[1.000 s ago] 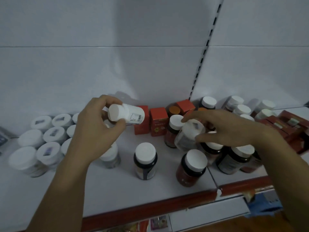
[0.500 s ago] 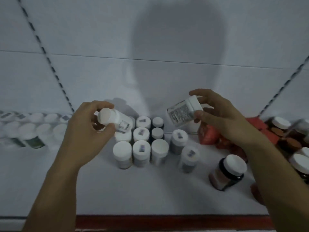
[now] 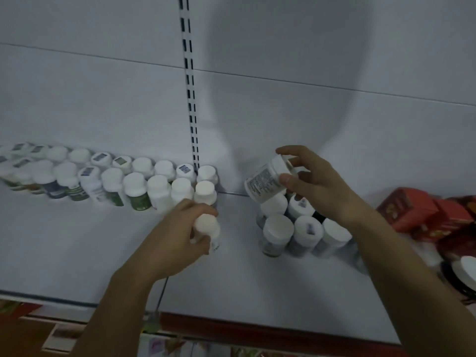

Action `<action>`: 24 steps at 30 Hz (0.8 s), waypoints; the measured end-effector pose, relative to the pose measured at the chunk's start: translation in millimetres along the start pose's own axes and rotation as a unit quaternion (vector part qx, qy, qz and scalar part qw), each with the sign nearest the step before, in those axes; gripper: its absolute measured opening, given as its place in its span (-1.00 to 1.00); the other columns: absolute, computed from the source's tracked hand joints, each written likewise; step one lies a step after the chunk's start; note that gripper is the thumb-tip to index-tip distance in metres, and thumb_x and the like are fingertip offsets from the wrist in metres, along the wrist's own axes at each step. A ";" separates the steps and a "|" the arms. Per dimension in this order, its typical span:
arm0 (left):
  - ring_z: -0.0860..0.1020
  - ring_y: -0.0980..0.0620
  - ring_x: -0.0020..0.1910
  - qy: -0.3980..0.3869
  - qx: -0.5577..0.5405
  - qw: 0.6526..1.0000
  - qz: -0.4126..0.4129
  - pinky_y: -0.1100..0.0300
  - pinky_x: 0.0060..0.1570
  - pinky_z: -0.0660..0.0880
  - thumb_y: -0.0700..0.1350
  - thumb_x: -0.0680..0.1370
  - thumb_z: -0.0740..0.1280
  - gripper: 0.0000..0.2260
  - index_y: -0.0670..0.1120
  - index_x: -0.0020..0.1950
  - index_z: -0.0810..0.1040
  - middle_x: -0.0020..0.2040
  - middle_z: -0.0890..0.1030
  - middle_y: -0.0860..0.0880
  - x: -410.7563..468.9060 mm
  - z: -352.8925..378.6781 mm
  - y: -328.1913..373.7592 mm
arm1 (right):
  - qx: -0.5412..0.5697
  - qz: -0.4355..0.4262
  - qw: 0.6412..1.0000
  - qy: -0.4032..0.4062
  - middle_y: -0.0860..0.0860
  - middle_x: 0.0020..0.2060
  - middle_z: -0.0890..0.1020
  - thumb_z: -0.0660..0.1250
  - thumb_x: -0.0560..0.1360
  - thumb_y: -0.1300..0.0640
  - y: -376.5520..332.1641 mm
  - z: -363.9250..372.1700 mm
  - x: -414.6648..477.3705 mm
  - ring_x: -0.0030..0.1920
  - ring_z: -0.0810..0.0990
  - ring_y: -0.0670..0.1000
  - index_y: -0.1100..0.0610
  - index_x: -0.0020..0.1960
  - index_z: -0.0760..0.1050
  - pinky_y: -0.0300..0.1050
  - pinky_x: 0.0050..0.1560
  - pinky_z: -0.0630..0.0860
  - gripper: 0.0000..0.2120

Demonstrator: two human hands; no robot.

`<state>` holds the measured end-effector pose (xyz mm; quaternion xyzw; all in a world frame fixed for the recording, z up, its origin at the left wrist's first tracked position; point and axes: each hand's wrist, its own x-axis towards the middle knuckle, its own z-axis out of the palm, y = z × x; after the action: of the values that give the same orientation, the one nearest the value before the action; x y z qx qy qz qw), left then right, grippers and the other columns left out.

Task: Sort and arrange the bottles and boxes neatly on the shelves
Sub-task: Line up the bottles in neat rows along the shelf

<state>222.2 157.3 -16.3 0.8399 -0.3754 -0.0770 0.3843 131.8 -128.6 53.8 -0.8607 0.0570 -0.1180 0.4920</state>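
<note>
My left hand (image 3: 177,237) grips a small white bottle (image 3: 207,231), held upright just above the white shelf (image 3: 77,248), in front of the right end of two rows of white-capped bottles (image 3: 103,176). My right hand (image 3: 316,184) holds a second white bottle (image 3: 268,180) tilted on its side, label toward me, above a cluster of white-capped bottles (image 3: 296,228).
Red boxes (image 3: 417,212) lie at the right end of the shelf, with a dark bottle with a white cap (image 3: 463,271) near them. A slotted upright (image 3: 189,86) runs up the back wall. The shelf's red front edge (image 3: 257,325) is below.
The view has swung left. My left hand has come down with its bottle from mid-air to the end of the left rows. My right hand still holds its tilted bottle over the cluster.
</note>
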 end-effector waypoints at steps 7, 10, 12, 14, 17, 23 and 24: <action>0.49 0.25 -0.11 -0.015 0.027 1.000 0.003 0.22 -0.10 0.44 -0.08 0.45 0.50 -0.57 0.20 0.27 0.54 0.08 0.42 0.25 1.8 2.4 -10.2 | -0.096 -0.021 0.995 0.006 -0.16 0.11 0.54 0.43 0.54 0.02 -6.6 34.7 7.6 -0.18 0.60 -0.08 -0.16 0.34 0.42 -0.20 -0.12 0.49 -0.60; 0.49 0.27 -0.12 0.000 0.008 1.000 0.003 0.33 -0.13 0.40 -0.10 0.47 0.50 -0.56 0.17 0.30 0.55 0.09 0.42 0.23 -2.2 2.1 -12.0 | -0.180 -0.035 0.981 -0.068 -0.17 0.09 0.57 0.46 0.47 -0.01 -7.7 48.3 -2.0 -0.05 0.57 -0.16 -0.17 0.30 0.45 -0.24 -0.04 0.47 -0.57; 0.52 0.24 -0.15 0.005 0.007 1.000 0.000 0.39 -0.15 0.39 -0.10 0.48 0.51 -0.56 0.15 0.33 0.55 0.10 0.44 0.17 -2.2 2.0 -13.7 | -0.297 -0.049 0.942 -0.147 -0.15 0.12 0.57 0.45 0.44 -0.04 -4.5 61.4 -7.0 0.07 0.51 -0.10 -0.15 0.31 0.45 -0.10 0.11 0.48 -0.54; 0.55 0.20 -0.18 0.000 0.003 1.000 -0.009 0.35 -0.15 0.41 -0.09 0.48 0.52 -0.56 0.16 0.33 0.54 0.10 0.45 0.13 -1.3 1.8 -13.7 | -0.380 -0.061 0.907 -0.173 -0.15 0.15 0.58 0.42 0.43 -0.12 0.8 66.0 -10.3 0.17 0.45 -0.02 -0.18 0.33 0.44 0.03 0.22 0.44 -0.52; 0.56 0.19 -0.22 0.001 0.003 1.000 -0.018 0.26 -0.13 0.45 -0.10 0.46 0.55 -0.56 0.16 0.28 0.55 0.08 0.47 0.11 2.4 3.0 -11.2 | -0.342 -0.064 0.922 -0.171 -0.26 0.24 0.52 0.43 0.43 -0.21 4.6 54.7 -16.6 0.25 0.42 -0.12 -0.24 0.37 0.41 -0.07 0.29 0.38 -0.47; 0.54 0.16 -0.20 0.003 0.056 0.998 -0.003 0.09 -0.06 0.53 -0.13 0.45 0.54 -0.61 0.12 0.22 0.55 0.03 0.48 0.13 11.8 1.0 -4.3 | -0.243 -0.087 0.966 0.014 -0.15 0.02 0.60 0.48 0.50 0.10 23.7 18.6 -26.4 -0.01 0.57 -0.13 -0.04 0.23 0.58 -0.37 0.01 0.39 -0.69; 0.54 0.15 -0.18 0.005 0.060 0.998 0.005 0.07 -0.06 0.53 -0.14 0.45 0.54 -0.62 0.10 0.20 0.55 0.03 0.49 0.15 13.5 0.0 -1.2 | -0.243 -0.077 0.967 0.025 -0.14 0.00 0.61 0.48 0.51 0.11 25.6 14.6 -27.1 -0.02 0.58 -0.14 -0.05 0.20 0.59 -0.36 -0.01 0.39 -0.72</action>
<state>232.4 148.5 -15.0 0.8600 -0.3816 -0.0483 0.3354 109.9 -123.7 20.7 -0.9529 0.0301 -0.1594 0.2562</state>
